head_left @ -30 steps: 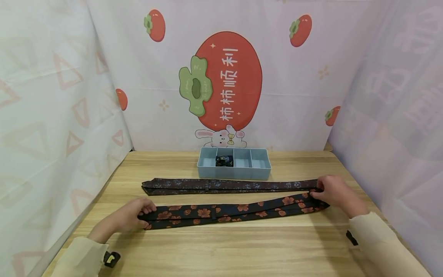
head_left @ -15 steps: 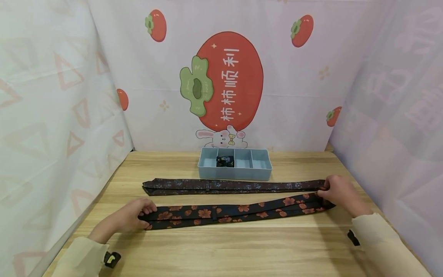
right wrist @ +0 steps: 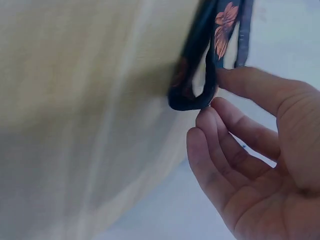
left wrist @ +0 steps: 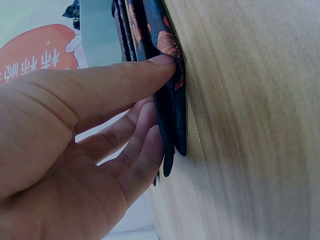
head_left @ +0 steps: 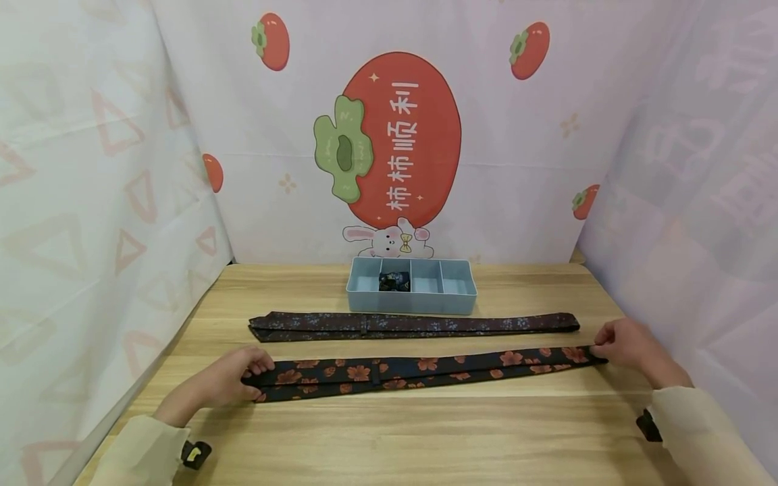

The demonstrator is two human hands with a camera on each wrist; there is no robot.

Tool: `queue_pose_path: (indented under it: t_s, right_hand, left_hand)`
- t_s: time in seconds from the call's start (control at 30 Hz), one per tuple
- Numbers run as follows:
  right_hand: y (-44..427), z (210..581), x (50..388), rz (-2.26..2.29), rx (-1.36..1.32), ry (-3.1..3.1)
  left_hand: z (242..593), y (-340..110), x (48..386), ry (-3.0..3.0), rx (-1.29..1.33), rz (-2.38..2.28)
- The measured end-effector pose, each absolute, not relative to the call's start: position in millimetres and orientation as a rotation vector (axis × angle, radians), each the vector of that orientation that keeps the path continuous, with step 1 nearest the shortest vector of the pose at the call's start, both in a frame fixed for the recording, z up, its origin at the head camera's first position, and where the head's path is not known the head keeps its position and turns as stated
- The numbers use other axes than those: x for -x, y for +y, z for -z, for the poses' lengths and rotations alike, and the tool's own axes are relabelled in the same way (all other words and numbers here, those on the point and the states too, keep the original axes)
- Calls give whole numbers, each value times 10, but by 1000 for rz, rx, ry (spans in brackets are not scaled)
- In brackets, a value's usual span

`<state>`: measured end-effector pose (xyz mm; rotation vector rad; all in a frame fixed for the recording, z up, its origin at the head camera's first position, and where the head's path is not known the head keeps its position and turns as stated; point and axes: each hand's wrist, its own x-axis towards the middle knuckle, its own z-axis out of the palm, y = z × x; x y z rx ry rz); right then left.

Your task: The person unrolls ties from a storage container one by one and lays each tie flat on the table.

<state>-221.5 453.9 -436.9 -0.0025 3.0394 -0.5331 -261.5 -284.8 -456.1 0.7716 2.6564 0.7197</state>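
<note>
A dark tie with orange flowers (head_left: 425, 365) lies stretched across the table in the head view, folded back on itself. My left hand (head_left: 234, 376) pinches its left end; in the left wrist view the thumb of that hand (left wrist: 95, 125) lies on the flowered tie (left wrist: 167, 42), fingers behind. At the looped right end, my right hand (head_left: 632, 347) pinches the fold between thumb and fingers. The right wrist view shows this hand (right wrist: 255, 145) at the tie's loop (right wrist: 190, 102). Just behind lies a dark tie with small blue flowers (head_left: 425, 325), touched by neither hand.
A light blue box (head_left: 410, 303) with several compartments stands at the back of the wooden table (head_left: 389, 439). A rolled dark patterned item (head_left: 395, 281) sits in its second compartment from the left. Printed cloth (head_left: 261, 135) hangs behind and at both sides.
My right hand has moved right and slightly nearer, drawing the orange-flowered tie's looped end along. It has come away from beside the blue-flowered tie's end, now uncovered. The left hand stays in place.
</note>
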Motion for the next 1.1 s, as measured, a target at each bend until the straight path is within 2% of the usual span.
queue_pose_path:
  t_s: [0.53,1.1]
  right_hand:
    - [4510,4552,2148,532,-39,3135]
    - [4373,4524,2315,502,-72,3144]
  left_hand:
    - [4528,-2885,2647,2655,-786,-723]
    - [4476,-2849,2848,2685,-666,-651]
